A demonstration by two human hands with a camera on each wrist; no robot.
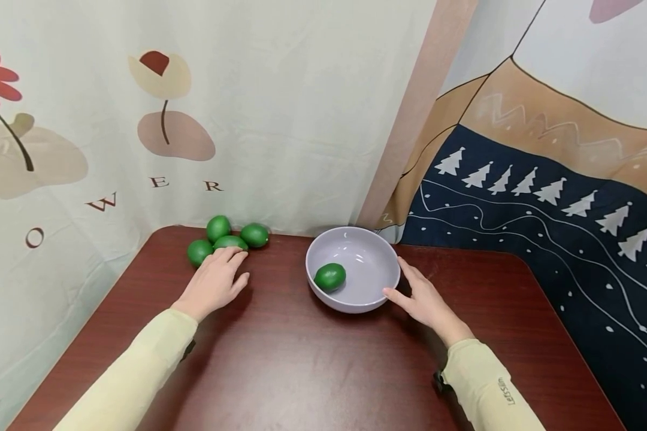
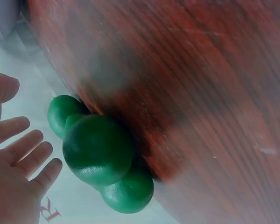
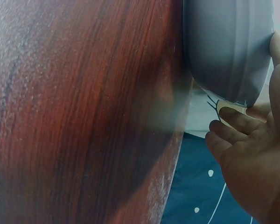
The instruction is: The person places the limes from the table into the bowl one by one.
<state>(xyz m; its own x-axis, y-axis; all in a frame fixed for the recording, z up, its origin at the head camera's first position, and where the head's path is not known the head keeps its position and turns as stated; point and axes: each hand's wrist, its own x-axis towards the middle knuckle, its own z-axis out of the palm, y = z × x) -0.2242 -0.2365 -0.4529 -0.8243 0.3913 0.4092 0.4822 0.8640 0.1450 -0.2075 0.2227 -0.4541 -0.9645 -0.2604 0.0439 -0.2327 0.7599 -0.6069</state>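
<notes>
Dark reddish table [image 1: 313, 371] spreads glossy across the foreground. At its right, the right hand [image 1: 423, 296], thumb and fingers parted, touches the side of a pale lilac bowl [image 1: 369, 278]; light, even pressure there should steady it without tipping. One green fruit [image 1: 330, 278] lies inside, against the left wall. Over to the left, the left hand [image 1: 214, 278], fingers loosely extended and holding nothing, hovers by four more green fruits [image 1: 218, 228] near the far edge; whether it touches one, I cannot tell. Crowded as they are, lifting one straight up would likely disturb its neighbours least. Beyond hangs flower-printed cloth [image 1: 302, 120].
</notes>
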